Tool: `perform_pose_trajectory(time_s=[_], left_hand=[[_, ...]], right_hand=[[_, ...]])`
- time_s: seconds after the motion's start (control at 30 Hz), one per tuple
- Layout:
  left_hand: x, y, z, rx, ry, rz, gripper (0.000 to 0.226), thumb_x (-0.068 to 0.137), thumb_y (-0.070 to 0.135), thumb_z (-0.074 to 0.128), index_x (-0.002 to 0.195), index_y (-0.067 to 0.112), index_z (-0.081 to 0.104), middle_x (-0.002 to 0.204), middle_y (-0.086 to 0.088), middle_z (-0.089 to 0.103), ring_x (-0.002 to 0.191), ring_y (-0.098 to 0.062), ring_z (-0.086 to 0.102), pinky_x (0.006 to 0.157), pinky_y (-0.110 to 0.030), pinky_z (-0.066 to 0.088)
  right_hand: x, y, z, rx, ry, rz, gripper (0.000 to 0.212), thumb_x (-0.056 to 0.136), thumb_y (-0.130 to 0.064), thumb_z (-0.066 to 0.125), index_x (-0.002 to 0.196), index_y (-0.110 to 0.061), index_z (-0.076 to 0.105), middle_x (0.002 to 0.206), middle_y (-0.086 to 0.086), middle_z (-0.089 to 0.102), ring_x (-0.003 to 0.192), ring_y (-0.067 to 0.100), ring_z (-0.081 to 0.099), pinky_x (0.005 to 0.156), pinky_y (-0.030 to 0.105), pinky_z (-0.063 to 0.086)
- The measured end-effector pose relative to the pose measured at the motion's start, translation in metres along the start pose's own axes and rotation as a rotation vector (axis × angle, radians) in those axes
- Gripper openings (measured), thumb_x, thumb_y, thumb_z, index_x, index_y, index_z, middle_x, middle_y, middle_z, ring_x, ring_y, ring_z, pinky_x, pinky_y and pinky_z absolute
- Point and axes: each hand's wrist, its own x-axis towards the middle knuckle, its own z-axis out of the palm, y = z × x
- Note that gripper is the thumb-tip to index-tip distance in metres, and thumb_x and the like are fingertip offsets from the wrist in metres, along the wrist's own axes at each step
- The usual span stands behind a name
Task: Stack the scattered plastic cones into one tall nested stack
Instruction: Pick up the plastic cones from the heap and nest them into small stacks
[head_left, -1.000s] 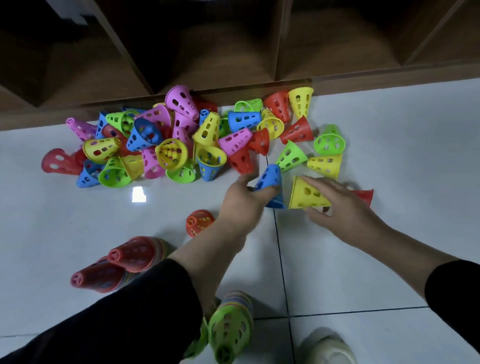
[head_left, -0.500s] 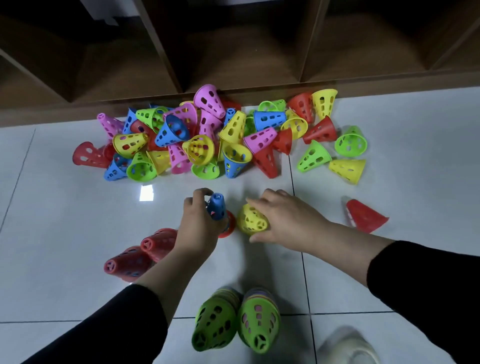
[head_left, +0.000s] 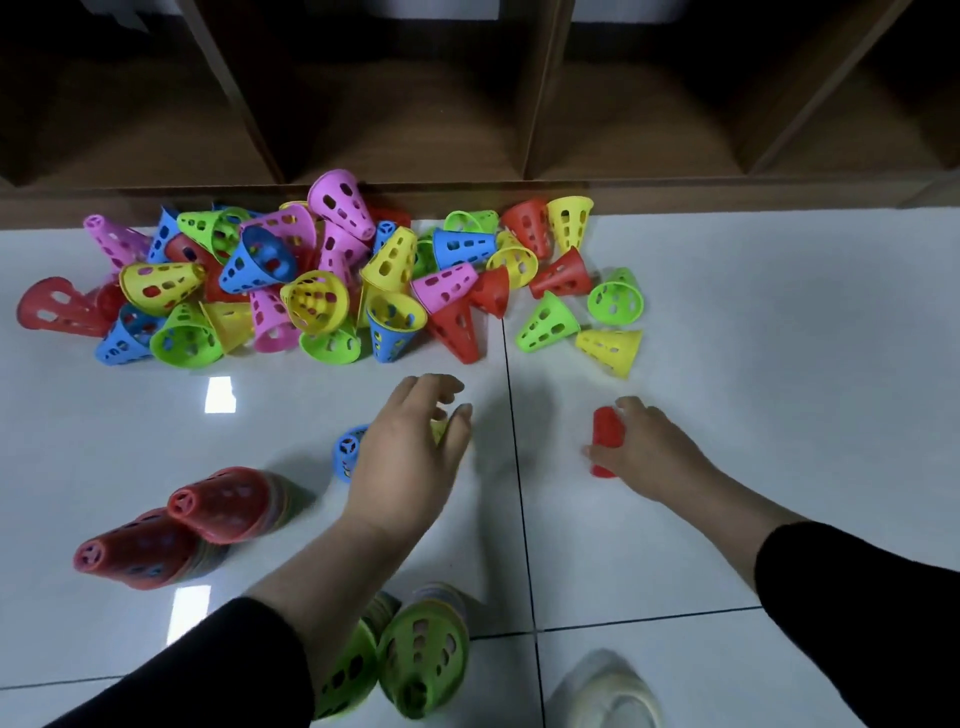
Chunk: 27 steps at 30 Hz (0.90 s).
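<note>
In the head view, the cones looked like thin, hollow plastic with many holes in the walls, so I judged them very light and rather stiff, with smooth sides that could slip on the glossy tiled floor (head_left: 779, 364). The best place to take one seemed to be around the narrow top or across the middle of the wall, with the fingers and thumb on opposite sides (a hold on the wide rim would probably tip it).

The big pile of cones (head_left: 322, 280) lay on the far side of the floor, against the wooden shelf (head_left: 467, 104), well apart from both hands. A few loose ones, among them a green cone (head_left: 548, 322) and a yellow cone (head_left: 610, 345), lay to the right of the pile, between it and the right hand.

The left hand (head_left: 410, 457) hovered with relaxed, spread fingers above a small stack topped by a blue cone (head_left: 349, 451); a bit of yellow showed under the fingers. I could not tell if the hand touched the stack. The right hand (head_left: 644, 452) held a red cone (head_left: 607, 434), with fingers curled round it, low above the floor.

Nearer, on the left, lay two red-topped stacks (head_left: 171, 525) on their sides, and two green-topped stacks (head_left: 410, 654) were at the near edge.
</note>
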Motion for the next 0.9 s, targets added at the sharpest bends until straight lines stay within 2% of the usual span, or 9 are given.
perform_pose_trajectory(time_s=[0.1,0.23,0.3,0.43,0.5,0.57,0.67,0.8,0.9], left_hand=[[-0.001,0.023,0.026,-0.097,-0.102,-0.066,0.013,0.094,0.026,0.063,0.107,0.024,0.063,0.094,0.009,0.064,0.077,-0.004,0.061,0.073,-0.025,0.048],[0.016,0.036,0.057,-0.541,-0.372,-0.672,0.054,0.084,0.055,0.065,0.127,0.024,0.059,0.112,0.000,0.070,0.094,-0.014,0.068,0.089,-0.033,0.055],[0.028,0.036,0.064,-0.821,-0.451,-0.810,0.047,0.089,0.052,0.064,0.123,0.019,0.063,0.111,-0.005,0.073,0.092,-0.018,0.069,0.087,-0.035,0.056],[0.051,0.035,0.068,-0.897,-0.343,-0.839,0.033,0.088,0.031,0.072,0.112,0.009,0.064,0.104,-0.012,0.073,0.084,-0.022,0.068,0.078,-0.038,0.060],[0.060,0.033,0.065,-0.864,-0.208,-0.827,0.028,0.085,0.028,0.075,0.105,0.011,0.064,0.098,-0.011,0.069,0.083,-0.021,0.067,0.081,-0.043,0.060],[0.064,0.026,0.055,-0.761,-0.123,-0.743,0.030,0.080,0.034,0.078,0.102,0.018,0.067,0.092,-0.006,0.071,0.080,-0.020,0.068,0.079,-0.046,0.061],[0.060,0.016,0.029,-0.618,-0.040,-0.564,0.030,0.078,0.041,0.078,0.102,0.025,0.071,0.094,0.003,0.075,0.088,-0.016,0.072,0.079,-0.041,0.060],[0.051,0.000,-0.003,-0.561,0.036,-0.517,0.023,0.086,0.036,0.074,0.105,0.024,0.068,0.097,0.002,0.075,0.088,-0.011,0.073,0.071,-0.020,0.055],[0.042,-0.011,-0.022,-0.456,0.079,-0.493,0.019,0.086,0.040,0.072,0.098,0.027,0.065,0.091,0.005,0.073,0.078,-0.004,0.071,0.064,-0.017,0.053]], right_hand=[[0.003,0.000,0.003,0.222,0.021,-0.068,0.064,0.074,-0.039,0.079,0.128,-0.021,0.051,0.115,0.003,0.064,0.097,0.022,0.064,0.081,0.035,0.054],[-0.011,-0.030,-0.012,0.593,0.021,-0.262,0.081,0.066,-0.044,0.085,0.137,-0.026,0.051,0.119,-0.010,0.061,0.102,0.008,0.062,0.088,0.025,0.050],[-0.018,-0.040,-0.015,0.576,-0.010,-0.448,0.078,0.066,-0.046,0.087,0.135,-0.024,0.055,0.119,-0.010,0.062,0.107,0.004,0.061,0.095,0.027,0.049],[-0.013,-0.040,-0.019,0.549,-0.009,-0.679,0.056,0.079,-0.054,0.071,0.121,-0.017,0.066,0.110,-0.004,0.065,0.105,0.010,0.062,0.093,0.025,0.049],[0.015,-0.029,-0.022,0.433,0.247,-0.608,0.053,0.086,-0.053,0.062,0.121,-0.014,0.066,0.116,0.002,0.066,0.108,0.017,0.061,0.095,0.031,0.048],[0.050,-0.013,-0.033,0.085,0.398,-0.439,0.055,0.087,-0.046,0.064,0.132,-0.014,0.058,0.131,0.008,0.057,0.122,0.028,0.052,0.101,0.040,0.045],[0.088,0.002,-0.042,-0.303,0.247,-0.287,0.070,0.084,-0.043,0.071,0.141,-0.016,0.043,0.141,0.013,0.046,0.129,0.034,0.043,0.100,0.043,0.043],[0.102,0.001,-0.033,-0.335,0.198,-0.253,0.053,0.082,-0.022,0.072,0.128,-0.009,0.052,0.120,0.017,0.055,0.109,0.038,0.056,0.087,0.042,0.051],[0.092,-0.007,-0.029,-0.298,0.218,-0.242,0.051,0.080,-0.021,0.071,0.127,-0.010,0.055,0.116,0.016,0.057,0.108,0.037,0.056,0.084,0.042,0.051]])
